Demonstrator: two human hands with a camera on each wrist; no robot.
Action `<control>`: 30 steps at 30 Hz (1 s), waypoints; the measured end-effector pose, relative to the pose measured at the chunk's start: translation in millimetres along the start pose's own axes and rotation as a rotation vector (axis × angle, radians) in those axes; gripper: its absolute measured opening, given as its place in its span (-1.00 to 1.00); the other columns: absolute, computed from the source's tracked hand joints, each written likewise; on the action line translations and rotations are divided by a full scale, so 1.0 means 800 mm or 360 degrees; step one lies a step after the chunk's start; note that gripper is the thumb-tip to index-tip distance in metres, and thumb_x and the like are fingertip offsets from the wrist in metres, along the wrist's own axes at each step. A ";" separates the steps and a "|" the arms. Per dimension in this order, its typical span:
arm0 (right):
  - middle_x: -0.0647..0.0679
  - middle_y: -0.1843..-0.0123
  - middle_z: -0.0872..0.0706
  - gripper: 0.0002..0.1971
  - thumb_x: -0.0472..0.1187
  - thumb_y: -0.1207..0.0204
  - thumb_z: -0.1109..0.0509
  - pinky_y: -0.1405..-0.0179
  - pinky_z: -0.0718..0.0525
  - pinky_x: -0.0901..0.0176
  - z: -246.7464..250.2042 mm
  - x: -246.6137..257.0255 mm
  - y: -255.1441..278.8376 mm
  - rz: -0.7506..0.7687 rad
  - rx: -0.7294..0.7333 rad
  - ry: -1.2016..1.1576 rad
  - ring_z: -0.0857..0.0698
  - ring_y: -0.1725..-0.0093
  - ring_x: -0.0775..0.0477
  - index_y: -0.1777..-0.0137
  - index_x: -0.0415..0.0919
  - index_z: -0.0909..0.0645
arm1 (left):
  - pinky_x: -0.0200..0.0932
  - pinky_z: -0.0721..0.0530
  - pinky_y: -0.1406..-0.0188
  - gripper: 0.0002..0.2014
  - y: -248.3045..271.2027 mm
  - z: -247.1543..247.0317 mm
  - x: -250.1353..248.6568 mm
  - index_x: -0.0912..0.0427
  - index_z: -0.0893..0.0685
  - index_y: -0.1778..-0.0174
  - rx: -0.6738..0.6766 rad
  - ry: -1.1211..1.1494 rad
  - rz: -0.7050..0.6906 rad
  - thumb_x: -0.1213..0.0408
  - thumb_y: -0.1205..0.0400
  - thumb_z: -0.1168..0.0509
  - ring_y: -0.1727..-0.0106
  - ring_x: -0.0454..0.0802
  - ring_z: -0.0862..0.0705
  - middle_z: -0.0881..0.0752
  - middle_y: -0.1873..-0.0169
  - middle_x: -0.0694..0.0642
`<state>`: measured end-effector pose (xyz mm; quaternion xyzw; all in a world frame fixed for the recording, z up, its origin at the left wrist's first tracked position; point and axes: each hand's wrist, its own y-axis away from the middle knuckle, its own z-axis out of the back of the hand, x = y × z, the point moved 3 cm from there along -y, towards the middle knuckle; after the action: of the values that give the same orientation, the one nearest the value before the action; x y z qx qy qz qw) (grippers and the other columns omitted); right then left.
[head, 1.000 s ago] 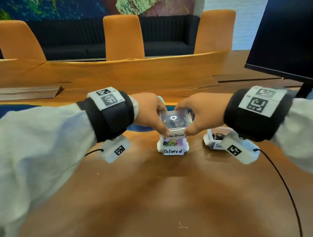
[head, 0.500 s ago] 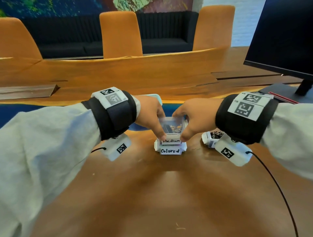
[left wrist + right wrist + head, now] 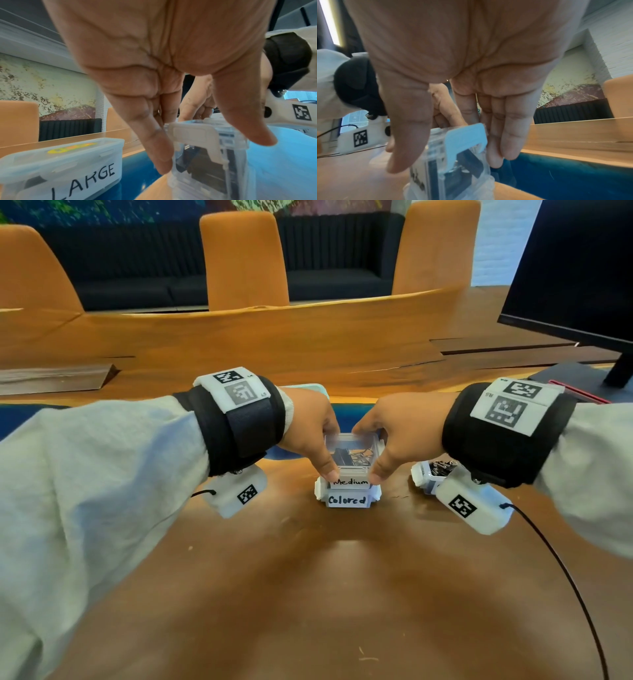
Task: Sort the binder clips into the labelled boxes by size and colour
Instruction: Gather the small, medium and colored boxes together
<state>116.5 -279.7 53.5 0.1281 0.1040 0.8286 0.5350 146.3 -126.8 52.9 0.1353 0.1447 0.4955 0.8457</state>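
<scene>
1. A small clear plastic box labelled "Medium" point(image 3: 350, 460) sits stacked on top of a second small clear box with white clasps labelled "Colored" point(image 3: 346, 500), near the middle of the brown wooden table point(image 3: 308, 594).
2. Through the upper box's clear lid, black binder clips with silver wire handles point(image 3: 352, 456) are visible inside.
3. The left hand point(image 3: 310, 426) grips the left side of the Medium box: its thumb lies against the near front corner and its fingers point(image 3: 159, 146) reach down the far side, beside the white side clasp point(image 3: 197, 136).
4. The right hand point(image 3: 400, 429) grips the right side of the same box, thumb at the near front corner, fingers point(image 3: 510, 136) straight down along the far side next to the pale blue-tinted clasp point(image 3: 465, 138).
5. Both hands are partly closed round the box, pinching it between thumb and fingers.
6. To the right, partly hidden behind the right wrist camera, stands another small clear box point(image 3: 424, 474) holding dark clips; its label is mostly covered.
7. In the left wrist view, a larger clear lidded tub labelled "LARGE" point(image 3: 68, 166) stands to the left of the stack, on the blue strip in the table.
8. Orange chairs point(image 3: 245, 258) stand beyond the table, and a black monitor point(image 3: 575, 268) rises at the far right.
</scene>
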 end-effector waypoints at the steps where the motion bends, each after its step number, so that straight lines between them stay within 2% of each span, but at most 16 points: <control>1: 0.08 -0.15 -0.76 -0.27 0.26 -0.28 -0.64 -0.21 -0.71 -0.08 0.000 -0.002 0.001 -0.0002 -0.0006 -0.0022 -0.72 -0.12 -0.04 -0.43 -0.01 -0.62 | -0.15 -0.63 -0.02 -0.51 0.000 0.000 0.000 -0.08 -0.78 -0.10 0.0000 0.0013 -0.0005 -0.23 -0.34 -0.60 0.11 -0.17 -0.67 -0.76 0.10 -0.14; 6: 0.12 -0.30 -0.72 -0.17 0.24 -0.28 -0.65 -0.27 -0.67 0.03 0.000 -0.005 0.001 0.0000 -0.0035 -0.0093 -0.69 -0.20 0.01 -0.54 0.00 -0.53 | -0.18 -0.59 0.03 -0.48 -0.001 0.002 0.000 -0.08 -0.76 -0.16 0.0010 -0.0011 -0.0018 -0.23 -0.35 -0.60 0.08 -0.19 -0.67 -0.75 0.09 -0.16; 9: 0.13 -0.38 -0.68 -0.10 0.22 -0.29 -0.65 -0.16 -0.55 0.20 -0.005 -0.011 0.002 -0.0040 -0.0071 -0.0197 -0.63 -0.19 0.07 -0.62 0.03 -0.43 | -0.14 -0.63 -0.03 -0.47 -0.004 0.000 0.001 -0.08 -0.76 -0.15 -0.0008 0.0026 0.0010 -0.22 -0.33 -0.62 0.04 -0.13 -0.70 -0.77 0.06 -0.13; 12: 0.17 -0.22 -0.68 -0.11 0.21 -0.29 -0.66 -0.10 -0.48 0.22 -0.010 -0.014 0.005 -0.0078 -0.0084 -0.0281 -0.58 -0.13 0.13 -0.63 0.09 -0.42 | -0.19 -0.60 0.04 -0.47 -0.002 -0.002 0.001 -0.06 -0.77 -0.15 0.0000 0.0038 0.0012 -0.22 -0.33 -0.62 0.01 -0.11 -0.71 -0.79 0.01 -0.08; 13: 0.17 -0.22 -0.67 -0.10 0.21 -0.29 -0.66 -0.11 -0.48 0.22 -0.010 -0.014 0.005 -0.0087 -0.0081 -0.0293 -0.58 -0.14 0.13 -0.63 0.09 -0.41 | -0.19 -0.60 0.05 -0.47 -0.002 -0.001 -0.001 -0.05 -0.77 -0.14 0.0012 0.0021 0.0016 -0.22 -0.34 -0.61 0.03 -0.11 -0.71 -0.80 0.02 -0.07; 16: 0.11 -0.44 -0.65 -0.10 0.19 -0.30 -0.66 -0.18 -0.48 0.23 -0.008 -0.011 0.007 -0.0095 -0.0035 -0.0306 -0.62 -0.26 0.07 -0.65 0.06 -0.40 | -0.12 -0.66 -0.02 -0.48 -0.004 0.003 -0.007 -0.06 -0.77 -0.10 0.0082 -0.0033 0.0058 -0.25 -0.32 -0.61 0.07 -0.09 -0.71 -0.78 0.10 -0.10; 18: 0.09 -0.48 -0.63 -0.11 0.18 -0.32 -0.65 -0.20 -0.49 0.23 -0.005 -0.008 0.008 -0.0108 -0.0004 -0.0288 -0.64 -0.30 0.05 -0.64 0.02 -0.41 | -0.12 -0.68 -0.02 -0.47 -0.005 0.004 -0.008 -0.07 -0.77 -0.09 0.0107 -0.0044 0.0075 -0.27 -0.31 -0.61 0.11 -0.11 -0.71 -0.77 0.11 -0.11; 22: 0.12 -0.53 -0.57 -0.09 0.12 -0.31 -0.68 -0.26 -0.69 0.12 -0.007 -0.008 0.009 -0.0178 0.0054 -0.0436 -0.75 -0.23 -0.03 -0.65 0.05 -0.38 | -0.09 -0.69 -0.11 -0.47 -0.006 0.003 -0.009 -0.08 -0.79 -0.07 0.0074 -0.0076 0.0111 -0.29 -0.30 -0.60 0.08 -0.10 -0.72 -0.79 0.12 -0.11; 24: 0.10 -0.43 -0.62 -0.17 0.08 -0.40 -0.64 -0.20 -0.76 0.05 -0.009 -0.010 0.007 -0.0233 0.0129 -0.0654 -0.77 -0.18 -0.06 -0.65 0.06 -0.38 | -0.08 -0.70 -0.15 -0.45 -0.005 0.003 -0.011 -0.08 -0.79 -0.09 0.0075 -0.0092 0.0143 -0.30 -0.29 -0.60 0.03 -0.09 -0.73 -0.81 0.09 -0.11; 26: 0.00 -0.34 -0.69 -0.39 0.05 -0.55 -0.52 -0.24 -0.76 -0.14 -0.014 -0.012 0.002 -0.0318 0.0192 -0.0981 -0.75 -0.21 -0.13 -0.58 0.05 -0.46 | -0.09 -0.69 -0.13 -0.43 -0.006 0.003 -0.012 -0.08 -0.79 -0.13 0.0084 -0.0104 0.0166 -0.31 -0.29 -0.59 -0.02 -0.08 -0.75 -0.82 0.05 -0.10; 27: -0.07 -0.36 -0.68 -0.49 0.04 -0.61 -0.45 -0.26 -0.74 -0.22 -0.017 -0.013 0.000 -0.0372 0.0205 -0.1072 -0.74 -0.24 -0.19 -0.54 0.04 -0.49 | -0.10 -0.69 -0.11 -0.43 -0.006 0.004 -0.014 -0.07 -0.80 -0.14 0.0087 -0.0107 0.0171 -0.30 -0.30 -0.59 -0.04 -0.08 -0.75 -0.82 0.03 -0.09; 28: -0.14 -0.40 -0.65 -0.53 0.04 -0.65 -0.40 -0.27 -0.72 -0.25 -0.021 -0.014 -0.002 -0.0427 0.0212 -0.1106 -0.72 -0.25 -0.23 -0.54 0.02 -0.48 | -0.11 -0.68 -0.11 -0.43 -0.006 0.004 -0.015 -0.07 -0.80 -0.14 0.0092 -0.0110 0.0175 -0.30 -0.31 -0.59 -0.05 -0.07 -0.75 -0.83 0.01 -0.08; 30: -0.24 -0.42 -0.64 -0.47 0.06 -0.67 -0.37 -0.28 -0.71 -0.28 -0.031 -0.016 -0.004 -0.0526 0.0262 -0.1194 -0.72 -0.26 -0.27 -0.59 -0.05 -0.38 | -0.09 -0.68 -0.15 -0.44 -0.006 0.005 -0.015 -0.06 -0.81 -0.14 0.0107 -0.0110 0.0183 -0.30 -0.32 -0.58 -0.06 -0.06 -0.75 -0.83 0.00 -0.06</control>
<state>116.6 -291.0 27.5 0.4451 -0.0131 0.6163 0.6496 146.1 -139.8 56.1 0.1888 0.1239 0.5331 0.8154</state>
